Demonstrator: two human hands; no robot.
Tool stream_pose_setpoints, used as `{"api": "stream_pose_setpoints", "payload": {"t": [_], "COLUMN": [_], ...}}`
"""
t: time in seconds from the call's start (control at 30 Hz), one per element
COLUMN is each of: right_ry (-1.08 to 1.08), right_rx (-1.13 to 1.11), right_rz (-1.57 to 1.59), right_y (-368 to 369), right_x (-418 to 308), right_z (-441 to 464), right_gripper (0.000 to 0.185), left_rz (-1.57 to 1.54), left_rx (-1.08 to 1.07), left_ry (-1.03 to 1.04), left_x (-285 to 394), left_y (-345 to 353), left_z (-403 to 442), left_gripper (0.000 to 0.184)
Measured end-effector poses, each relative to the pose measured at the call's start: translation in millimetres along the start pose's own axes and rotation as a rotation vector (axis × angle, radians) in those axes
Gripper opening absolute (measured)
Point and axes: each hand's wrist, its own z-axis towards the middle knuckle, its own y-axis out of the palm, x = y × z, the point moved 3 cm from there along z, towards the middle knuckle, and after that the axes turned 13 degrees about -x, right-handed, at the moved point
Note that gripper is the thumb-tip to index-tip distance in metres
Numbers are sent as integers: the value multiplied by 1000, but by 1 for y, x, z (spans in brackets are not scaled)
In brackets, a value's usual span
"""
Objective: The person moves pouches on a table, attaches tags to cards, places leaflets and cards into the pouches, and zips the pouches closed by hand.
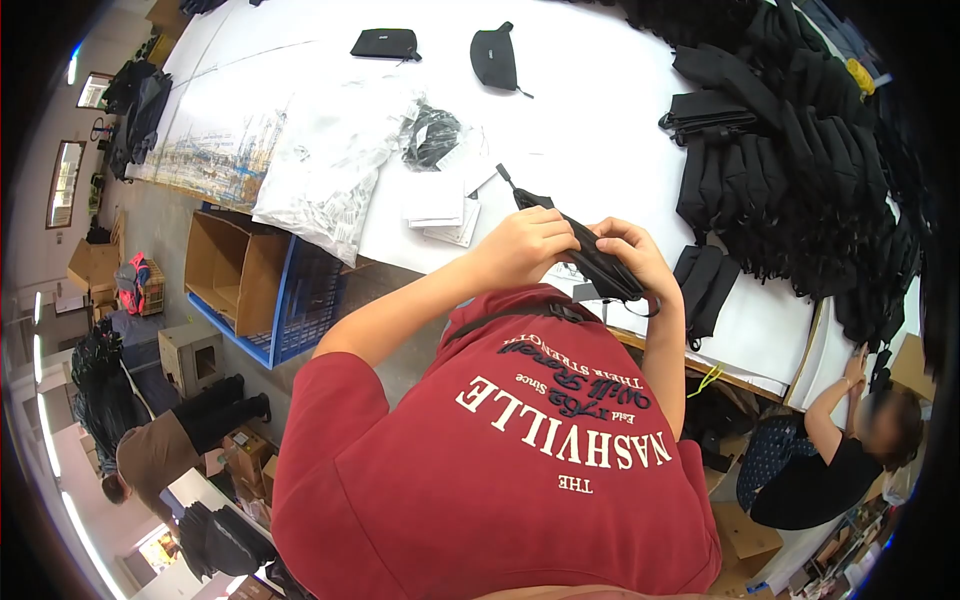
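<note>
Head: curled hands (527,240) on pouch (600,266)

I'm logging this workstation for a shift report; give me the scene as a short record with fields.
Left hand: grips a black pouch
Right hand: grips the same pouch
White tabletop: two loose pouches, clear plastic bag, white cards
Right side: heaped black pouches
Nearby people: one in brown, one in black

Black fabric pouch (604,266); flat white tabletop (600,115); dark-red short-sleeved T-shirt (420,500), white-and-dark-lettered; blue slatted crate (283,302); brown cardboard box (262,285).
</note>
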Motion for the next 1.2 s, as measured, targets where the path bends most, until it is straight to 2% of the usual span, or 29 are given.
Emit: {"api": "stream_pose_setpoints", "payload": {"t": [0.23,0.33,0.43,0.47,0.5,0.57,0.6,0.63,0.7,0.77,0.8,0.83,0.9,0.93,0.97,1.03,1.1,1.17,1.2], "right_ry": [15,32,-61,-81,-30,-92,-7,26,34,18,12,-44,-351,-420,-427,-270,-148,-146,-178], "right_rx": [-50,-64,117,240,177,-42,121,226,128,153,164,203,57,74,49,323,409,355,408], "right_rz": [61,50,380,347,327,226,-6,-49,-12,-69,-97,2,354,353,349,128,58,-43,-27], "right_y": [-2,-5,0,-17,-18,-15,-21,-4,8,8,9,1,-4,-4,-9,-22,-39,-55,-58], "right_x": [9,15,14,42,44,44,64,50,45,40,39,38,27,23,16,13,20,28,27], "right_z": [1,2,-7,-10,-15,-27,-30,-31,-30,-33,-35,-39,-48,-55,-63,-75,-85,-87,-87], "right_gripper": [16,28,47,63,64,60,51,45,41,39,39,46,58,69,68,68,57,48,34], "left_rz": [-46,-79,-159,-184,-187,-262,-279,-295,-346,-413,-531,-619,-799,-900,-879,-850,-553,-583,-556], "left_rx": [-65,-50,25,47,68,-105,-116,-128,-147,-159,-336,-376,-461,-455,-426,-389,-287,-270,-235], "left_ry": [-57,-66,-184,-253,-312,-556,-594,-631,-636,-578,-710,-746,-808,-836,-817,-767,-784,-685,-702], "left_x": [3,3,2,-2,-6,-15,-17,-20,-25,-30,-30,-31,-33,-31,-35,-44,-41,-55,-46], "left_y": [2,1,-11,-13,-16,-20,-20,-18,-9,1,3,4,7,6,7,12,1,3,-8], "left_z": [-4,-4,-3,-5,-8,-12,-15,-19,-26,-35,-38,-40,-42,-43,-46,-48,-48,-52,-45], "left_gripper": [19,18,17,18,20,25,27,30,36,42,47,48,48,47,46,45,44,38,33]}}
